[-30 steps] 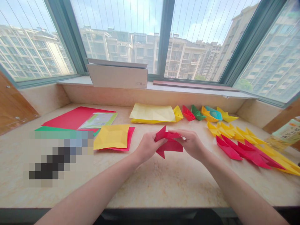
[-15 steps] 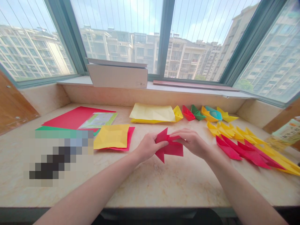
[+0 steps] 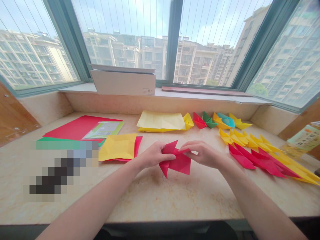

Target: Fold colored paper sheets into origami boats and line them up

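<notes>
A partly folded sheet of red paper (image 3: 180, 163) is held between my two hands, just above the front middle of the counter. My left hand (image 3: 155, 155) pinches its left side, thumb on top, with pointed flaps sticking out above and below. My right hand (image 3: 200, 153) grips the upper right edge between thumb and fingers; the fingertips partly hide the fold there. To the right lie several folded red paper pieces (image 3: 257, 160) and a row of yellow folded pieces (image 3: 250, 138). On the left is a stack of square paper with a yellow sheet (image 3: 118, 146) on top.
Behind my hands lie pale yellow sheets (image 3: 161, 120). Paper boats, among them a green one (image 3: 208, 120), line the back right. Red sheets (image 3: 75, 126) and a clear packet (image 3: 103, 129) are at back left. A white box (image 3: 123, 81) stands on the sill. One left area is pixelated.
The red paper has tilted, its right part turning downward, and shifted slightly left with both hands still on it. The whole view has moved a little.
</notes>
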Motion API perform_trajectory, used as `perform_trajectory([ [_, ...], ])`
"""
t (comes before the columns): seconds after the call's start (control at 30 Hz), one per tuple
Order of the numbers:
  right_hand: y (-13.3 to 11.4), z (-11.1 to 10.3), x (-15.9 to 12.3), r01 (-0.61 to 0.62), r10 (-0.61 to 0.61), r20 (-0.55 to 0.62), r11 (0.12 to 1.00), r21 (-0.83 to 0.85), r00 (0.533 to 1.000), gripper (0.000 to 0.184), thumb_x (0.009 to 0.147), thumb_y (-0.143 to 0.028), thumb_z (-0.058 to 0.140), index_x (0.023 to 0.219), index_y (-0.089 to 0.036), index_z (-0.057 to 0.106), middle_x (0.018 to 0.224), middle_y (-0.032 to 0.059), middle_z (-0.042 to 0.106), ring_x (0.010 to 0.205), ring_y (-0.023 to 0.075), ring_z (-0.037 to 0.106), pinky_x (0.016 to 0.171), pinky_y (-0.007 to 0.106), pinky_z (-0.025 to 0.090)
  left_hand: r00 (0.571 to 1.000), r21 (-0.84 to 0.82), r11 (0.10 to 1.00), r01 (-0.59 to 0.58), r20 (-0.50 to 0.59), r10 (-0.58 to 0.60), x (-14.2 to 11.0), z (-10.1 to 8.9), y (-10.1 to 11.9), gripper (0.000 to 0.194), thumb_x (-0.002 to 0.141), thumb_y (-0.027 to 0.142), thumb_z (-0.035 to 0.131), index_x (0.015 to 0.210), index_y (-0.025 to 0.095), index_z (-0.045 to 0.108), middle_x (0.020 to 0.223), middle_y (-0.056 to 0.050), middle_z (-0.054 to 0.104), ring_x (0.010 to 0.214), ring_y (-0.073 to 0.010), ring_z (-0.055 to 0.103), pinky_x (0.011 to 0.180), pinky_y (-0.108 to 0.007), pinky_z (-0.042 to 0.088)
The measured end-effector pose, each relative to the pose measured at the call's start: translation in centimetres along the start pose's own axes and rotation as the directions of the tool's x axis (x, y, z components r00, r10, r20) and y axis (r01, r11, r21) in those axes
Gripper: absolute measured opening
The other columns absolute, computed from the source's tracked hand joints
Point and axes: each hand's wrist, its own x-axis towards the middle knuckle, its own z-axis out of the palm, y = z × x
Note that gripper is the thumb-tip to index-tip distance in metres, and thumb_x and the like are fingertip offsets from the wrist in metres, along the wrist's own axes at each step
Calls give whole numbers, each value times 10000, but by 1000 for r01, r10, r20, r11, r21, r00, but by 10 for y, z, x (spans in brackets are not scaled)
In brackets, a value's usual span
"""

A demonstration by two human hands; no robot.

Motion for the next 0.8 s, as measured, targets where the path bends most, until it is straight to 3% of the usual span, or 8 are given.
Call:
perform_trajectory([
  [0.13, -3, 14, 2, -36, 33, -28, 993, -114, 999, 157, 901, -180, 586, 906, -231, 734, 872, 36, 749, 826, 194, 688, 783, 324, 519, 999, 172, 985, -32, -23, 36, -2, 2, 1, 219, 789, 357, 674, 789, 142, 714, 694, 2, 671, 625, -141, 577, 570, -231, 414],
  [0.27, -8, 24, 5, -151, 144, -117, 987, -55, 983, 168, 899, -203, 582, 804, -217, 720, 745, 3, 725, 681, 161, 645, 673, 276, 481, 997, 232, 972, -40, -54, 53, -2, 9, -2, 227, 807, 357, 654, 863, 154, 740, 754, -13, 697, 650, -156, 593, 590, -244, 429],
  [0.43, -18, 28, 10, -289, 321, -239, 944, 158, 916, 131, 888, -235, 599, 846, -213, 721, 762, -7, 732, 665, 153, 634, 623, 261, 471, 994, 177, 984, -7, -102, 26, 1, 14, -5, 271, 840, 382, 619, 853, 135, 730, 747, -23, 694, 658, -161, 606, 618, -254, 438],
  [0.6, -24, 36, 13, -346, 442, -297, 881, 324, 846, 106, 853, -250, 631, 873, -207, 726, 831, 23, 751, 761, 196, 681, 686, 301, 518, 995, 42, 999, 28, -97, -24, 1, 16, -4, 314, 824, 424, 646, 889, 128, 725, 784, -45, 714, 690, -173, 632, 643, -257, 466],
  [0.8, -18, 25, 13, -310, 451, -275, 847, 432, 849, 139, 846, -273, 631, 880, -200, 744, 848, 32, 753, 766, 202, 681, 689, 311, 543, 977, -99, 995, -4, -212, -18, 2, 19, 4, 420, 865, 516, 585, 926, 119, 706, 848, -73, 719, 729, -174, 634, 631, -239, 459],
])
